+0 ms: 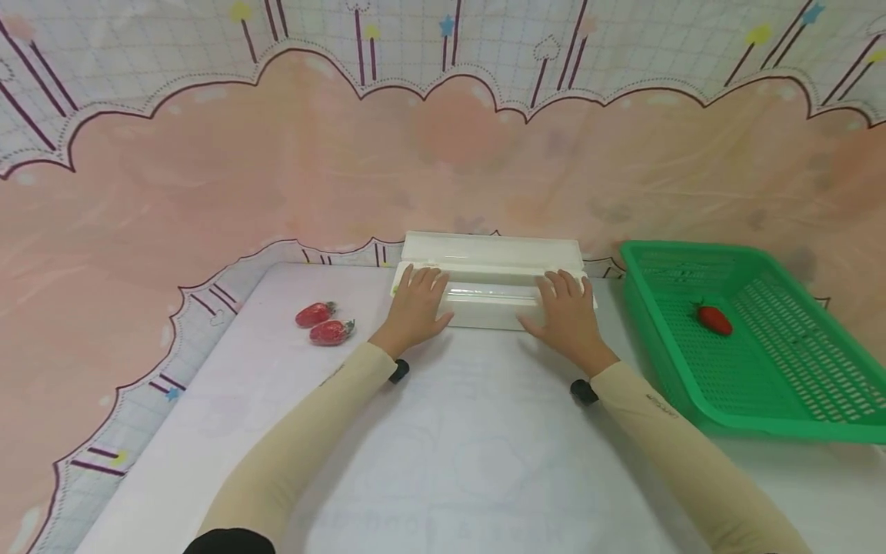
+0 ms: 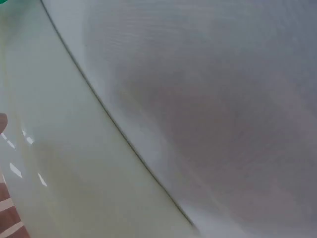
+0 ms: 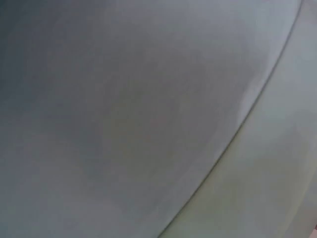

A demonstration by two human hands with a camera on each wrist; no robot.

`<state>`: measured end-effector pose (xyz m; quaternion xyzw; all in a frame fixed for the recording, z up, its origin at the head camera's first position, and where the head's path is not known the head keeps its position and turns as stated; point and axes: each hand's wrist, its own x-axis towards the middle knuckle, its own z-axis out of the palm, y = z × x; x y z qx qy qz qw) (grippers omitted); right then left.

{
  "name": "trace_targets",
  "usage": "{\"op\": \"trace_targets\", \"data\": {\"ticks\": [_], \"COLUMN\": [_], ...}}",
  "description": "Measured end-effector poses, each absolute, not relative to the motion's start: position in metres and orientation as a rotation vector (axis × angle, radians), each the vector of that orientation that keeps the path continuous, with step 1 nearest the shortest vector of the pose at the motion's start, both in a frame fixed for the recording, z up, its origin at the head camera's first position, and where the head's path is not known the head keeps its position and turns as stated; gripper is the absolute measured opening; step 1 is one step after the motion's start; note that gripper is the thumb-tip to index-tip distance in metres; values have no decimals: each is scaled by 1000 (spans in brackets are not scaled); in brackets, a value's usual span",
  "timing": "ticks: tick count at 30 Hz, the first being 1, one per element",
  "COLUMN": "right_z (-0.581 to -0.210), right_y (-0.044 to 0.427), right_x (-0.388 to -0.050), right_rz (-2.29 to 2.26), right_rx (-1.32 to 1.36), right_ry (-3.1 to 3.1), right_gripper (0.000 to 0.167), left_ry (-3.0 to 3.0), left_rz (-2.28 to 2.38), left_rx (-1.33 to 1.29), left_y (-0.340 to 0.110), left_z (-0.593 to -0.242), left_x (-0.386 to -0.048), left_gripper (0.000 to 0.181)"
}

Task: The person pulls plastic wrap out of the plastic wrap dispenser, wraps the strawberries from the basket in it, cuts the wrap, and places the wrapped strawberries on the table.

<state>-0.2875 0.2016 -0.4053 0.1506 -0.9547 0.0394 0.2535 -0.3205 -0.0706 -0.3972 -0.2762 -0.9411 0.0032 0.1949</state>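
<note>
A white box (image 1: 484,314) with its lid (image 1: 491,250) raised stands at the back of the table; a clear shiny roll (image 1: 491,291) shows inside. My left hand (image 1: 414,306) lies on the box's left end, fingers spread and fairly straight. On the right end rests my right hand (image 1: 567,317), its fingers likewise extended. In the left wrist view the pale box front (image 2: 74,148) fills the left side, with bits of fingers at the edge. The right wrist view shows the box's smooth front (image 3: 257,178) at the lower right.
Two red strawberries, one (image 1: 332,332) in front of the other (image 1: 315,314), lie left of the box on the white table (image 1: 443,446). At the right stands a green basket (image 1: 692,385) holding one red strawberry (image 1: 714,320). A patterned cloth (image 1: 443,169) hangs behind.
</note>
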Motion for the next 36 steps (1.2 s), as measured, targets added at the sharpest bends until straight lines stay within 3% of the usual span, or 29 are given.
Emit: {"op": "trace_targets", "data": {"ticks": [6,17,36], "right_z": [-408,-404,-372], "right_y": [216,222,228], "right_x": [-286,-288,-321], "right_rz": [-15,1,82], "right_rx": [403,435,427], "right_ry": [-2623,-2790,-3067], "right_gripper": [64,70,78], "left_ry": [-2738,-2843,-3041], "left_rz": [46,17,-62], "left_rx": [-788,-770,-817], "left_y": [-74,-72,-66], "left_z": [-402,-396,-366], "left_x": [-321,-324,-354], "left_gripper": [60,58,62]}}
